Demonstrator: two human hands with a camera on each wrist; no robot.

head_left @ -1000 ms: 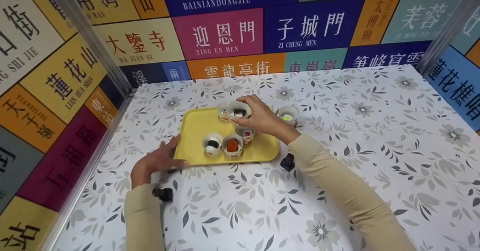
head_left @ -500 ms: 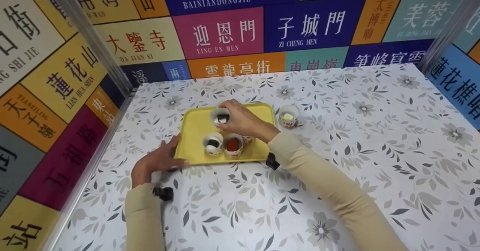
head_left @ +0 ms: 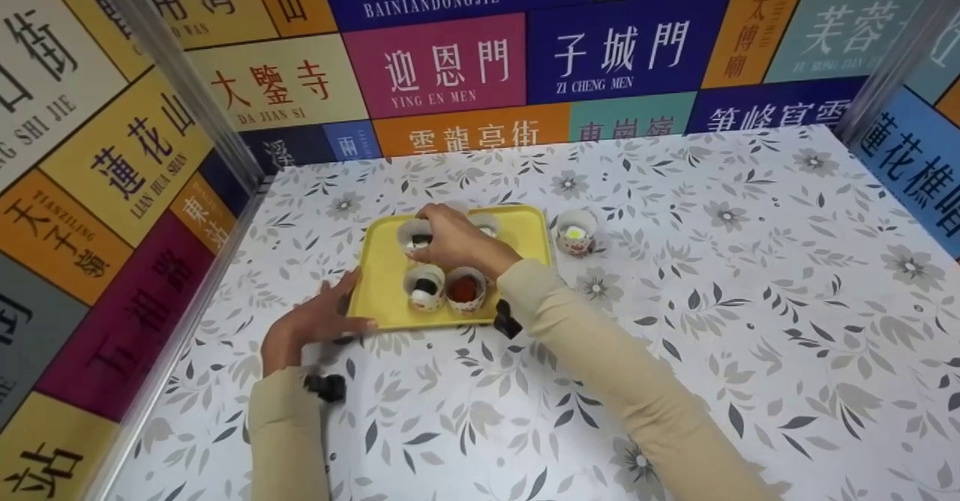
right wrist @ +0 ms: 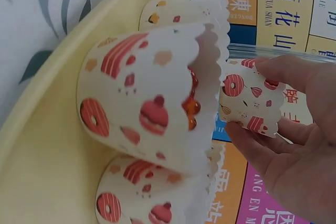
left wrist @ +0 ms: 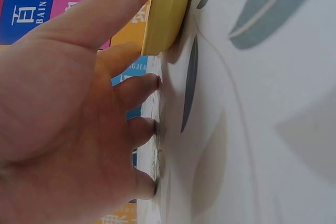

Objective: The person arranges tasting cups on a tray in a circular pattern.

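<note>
My right hand (head_left: 459, 238) pinches the side of a paper cup (head_left: 409, 235) above the back left of a yellow tray (head_left: 381, 261). Black and white food shows inside that cup. In the right wrist view the held cup (right wrist: 252, 98) has red cake prints, between thumb and fingertips. My left hand (head_left: 315, 321) rests at the tray's front left corner, fingers spread. In the left wrist view its thumb lies along the tray rim (left wrist: 167, 19), other fingertips on the table. Two cups stand at the tray's front, one with black-banded white sushi (head_left: 426, 289), one with orange-red roe (head_left: 466, 289).
Another paper cup (head_left: 487, 223) shows partly behind my right hand. A cup with white and yellow filling (head_left: 577, 235) stands on the floral-patterned table (head_left: 712, 298) right of the tray. Panels with Chinese lettering (head_left: 435, 66) enclose the back and sides.
My right hand has moved left over the tray, carrying the cup from near the back middle to the back left. My left hand and the tray have stayed in place.
</note>
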